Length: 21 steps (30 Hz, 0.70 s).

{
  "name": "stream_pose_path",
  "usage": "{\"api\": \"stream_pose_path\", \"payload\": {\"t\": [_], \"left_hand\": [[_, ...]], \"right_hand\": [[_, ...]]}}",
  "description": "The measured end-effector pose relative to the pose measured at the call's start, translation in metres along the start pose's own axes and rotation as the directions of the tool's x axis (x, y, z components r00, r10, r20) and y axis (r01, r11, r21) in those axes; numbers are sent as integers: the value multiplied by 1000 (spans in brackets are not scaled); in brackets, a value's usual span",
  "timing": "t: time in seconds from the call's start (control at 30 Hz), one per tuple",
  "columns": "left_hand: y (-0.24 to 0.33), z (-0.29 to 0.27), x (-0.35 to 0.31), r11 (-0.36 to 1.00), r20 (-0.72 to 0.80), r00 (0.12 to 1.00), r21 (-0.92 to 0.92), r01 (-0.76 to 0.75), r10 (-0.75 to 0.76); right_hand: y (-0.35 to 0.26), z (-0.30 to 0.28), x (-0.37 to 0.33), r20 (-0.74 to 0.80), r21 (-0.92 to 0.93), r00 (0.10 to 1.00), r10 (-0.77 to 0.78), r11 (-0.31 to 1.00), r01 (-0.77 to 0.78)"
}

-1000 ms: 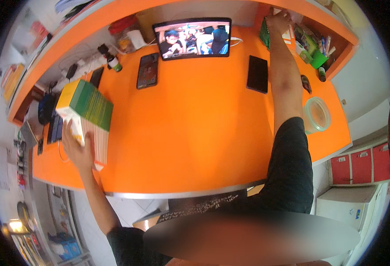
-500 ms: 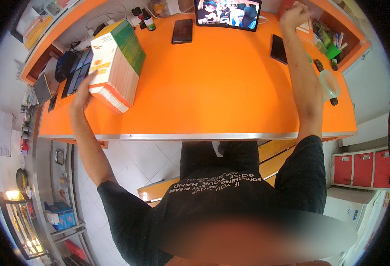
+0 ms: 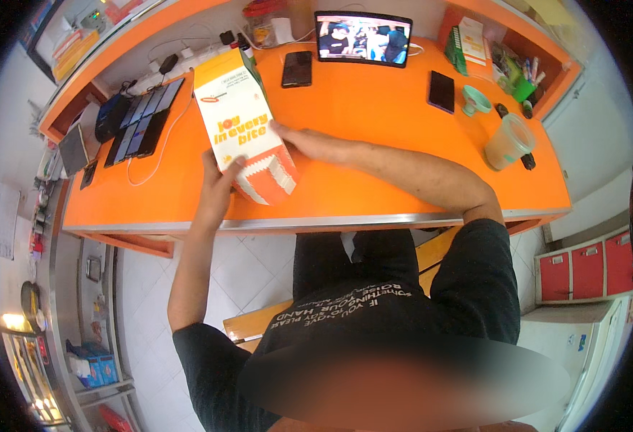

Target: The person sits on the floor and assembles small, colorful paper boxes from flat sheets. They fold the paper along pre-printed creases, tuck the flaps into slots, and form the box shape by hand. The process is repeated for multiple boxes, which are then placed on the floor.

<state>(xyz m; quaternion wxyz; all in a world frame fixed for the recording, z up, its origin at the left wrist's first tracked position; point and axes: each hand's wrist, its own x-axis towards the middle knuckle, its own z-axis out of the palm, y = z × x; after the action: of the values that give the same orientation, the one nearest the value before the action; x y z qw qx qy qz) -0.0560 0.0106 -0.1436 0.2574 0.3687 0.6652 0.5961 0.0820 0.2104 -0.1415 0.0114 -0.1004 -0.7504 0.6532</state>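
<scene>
A tall white, yellow and orange carton (image 3: 241,129) with a green side lies tilted on the orange desk (image 3: 374,187), its orange-striped end toward me. My left hand (image 3: 219,183) grips its lower left edge. My right hand (image 3: 306,140) presses against its right side. Both hands hold the carton between them near the desk's front edge.
A tablet (image 3: 363,37) playing video stands at the back. Two dark phones (image 3: 297,68) (image 3: 441,91) lie flat. A plastic cup (image 3: 507,142), a green tape roll (image 3: 476,99) and a pen holder sit at right. A row of phones (image 3: 144,119) on cables lies left.
The carton has slid from the desk's left toward the middle. My right arm came back from the far right shelf and now rests against the carton's right side.
</scene>
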Motion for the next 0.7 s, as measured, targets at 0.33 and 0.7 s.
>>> {"api": "stream_pose_path", "payload": {"t": [0.33, 0.7], "left_hand": [[-7, 80, -63, 957, -18, 999, -286, -52, 49], [26, 142, -41, 943, 553, 783, -311, -123, 285]], "right_hand": [[-25, -4, -84, -146, 180, 983, 113, 980, -86], [29, -22, -184, -577, 577, 812, 87, 747, 330]]}}
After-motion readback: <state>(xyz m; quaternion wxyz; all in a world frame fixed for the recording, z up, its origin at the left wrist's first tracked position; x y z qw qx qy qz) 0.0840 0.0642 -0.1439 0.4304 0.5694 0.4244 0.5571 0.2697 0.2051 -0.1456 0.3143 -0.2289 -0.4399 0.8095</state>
